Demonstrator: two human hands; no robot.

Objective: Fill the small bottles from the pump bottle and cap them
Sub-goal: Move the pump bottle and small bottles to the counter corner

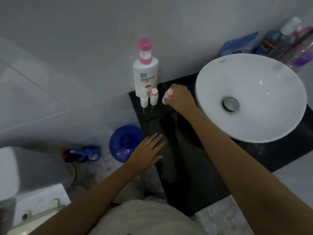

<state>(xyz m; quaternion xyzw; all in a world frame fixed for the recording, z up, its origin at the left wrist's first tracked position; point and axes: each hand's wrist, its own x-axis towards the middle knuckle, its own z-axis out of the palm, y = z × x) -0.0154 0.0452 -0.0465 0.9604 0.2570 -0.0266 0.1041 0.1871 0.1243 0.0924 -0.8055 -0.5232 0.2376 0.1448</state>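
Observation:
A white pump bottle point(145, 75) with a pink pump head stands at the back left corner of the black counter point(184, 167), against the wall. Two small white bottles stand in front of it: one with a pale cap point(144, 100) and, beside it on the right, one with a pink cap point(153, 97). My right hand point(180, 99) grips a third small bottle point(167, 96) with a pink cap, just right of the pair and tilted slightly. My left hand point(149, 152) lies flat, fingers spread, on the counter's left edge and holds nothing.
A round white basin point(250, 97) sits on the counter at right, close to my right forearm. Toiletry bottles point(284, 41) and a blue packet stand behind it. On the floor at left are a blue lidded bucket point(125, 143), a toilet brush point(84, 156) and a toilet point(32, 168).

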